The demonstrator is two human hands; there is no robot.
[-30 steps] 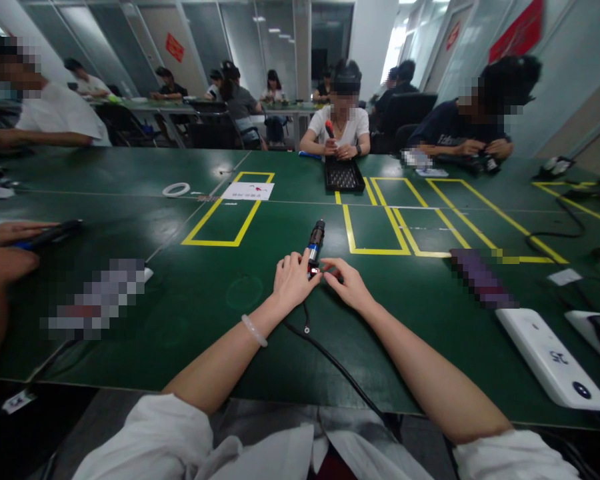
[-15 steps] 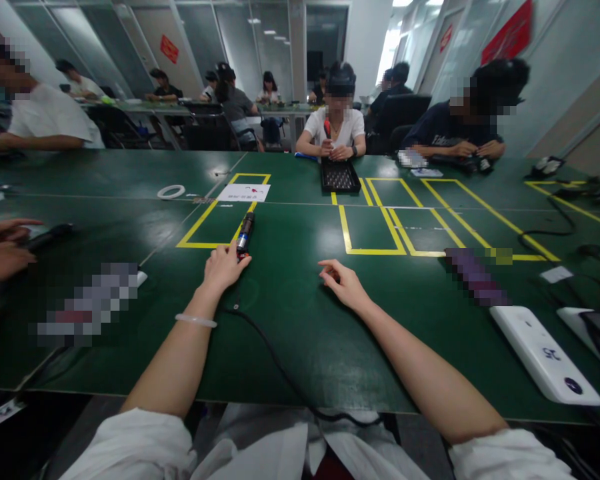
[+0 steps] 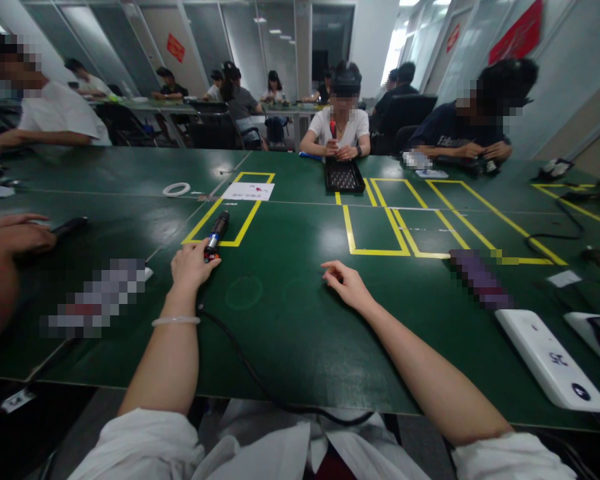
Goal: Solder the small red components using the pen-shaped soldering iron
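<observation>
My left hand (image 3: 190, 265) is closed around the lower end of a corded electric screwdriver (image 3: 219, 229), dark with a silver-blue band and a red part by my fingers. The tool lies low over the green table, its tip pointing away from me across the yellow tape outline. A black cord (image 3: 240, 353) runs from it toward my lap. Apart from it, my right hand (image 3: 347, 283) rests on the table at centre right, fingers loosely curled and slightly apart, with nothing visible in them.
Yellow tape rectangles mark the green table (image 3: 280, 333). A paper sheet (image 3: 249, 192) and a white ring (image 3: 177, 190) lie ahead. Across sits a person with a black tray (image 3: 345, 177). A white power bank (image 3: 553, 360) is at right; another person's hand (image 3: 17, 237) is at left.
My left hand has slid the electric screwdriver to the left, and the cord has shifted with it. My right hand has stayed nearly still.
</observation>
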